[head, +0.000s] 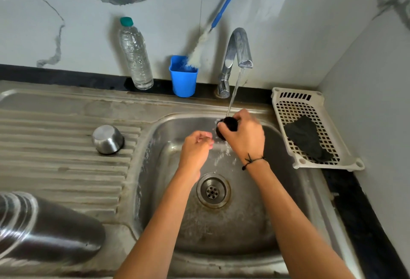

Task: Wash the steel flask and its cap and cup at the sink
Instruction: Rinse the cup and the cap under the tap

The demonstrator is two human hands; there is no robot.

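My right hand (245,137) grips a black round flask cap (228,123) under the stream of water running from the tap (238,54), over the sink basin (261,223). My left hand (195,147) hangs beside it in the splash, fingers loosely curled, holding nothing. The steel cup (108,139) stands upside down on the ribbed drainboard at the left. The steel flask (42,227) lies on its side at the near left corner of the drainboard.
A clear water bottle (135,54) and a blue cup (183,79) holding a bottle brush (224,8) stand against the back wall. A white plastic basket (310,127) with a dark scrub cloth (308,137) sits right of the sink. The drain (213,190) is open.
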